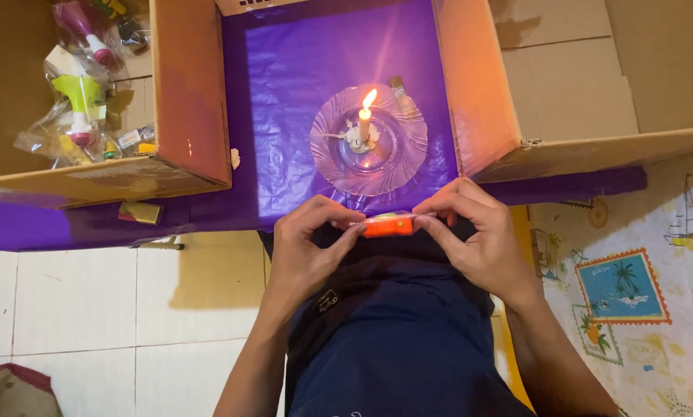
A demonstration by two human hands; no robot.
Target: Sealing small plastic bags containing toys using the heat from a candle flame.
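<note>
My left hand point(308, 247) and my right hand point(474, 232) meet in front of me, both pinching a small orange packet point(387, 225) wrapped in clear film. Just beyond it a short white candle point(364, 123) burns upright on a scalloped clear glass plate point(339, 166). The plate rests on a purple sheet point(285, 93) that lines the space between two cardboard walls. My lap in dark blue clothing point(393, 332) is below the hands.
A cardboard box point(184, 100) stands on the left, and beside it clear bags of small plastic toys point(80, 100). Another cardboard box point(570, 85) is at right. A small gold-coloured object point(139, 212) lies on the purple sheet. White floor tiles point(76, 301) at left, a patterned cloth point(632, 293) at right.
</note>
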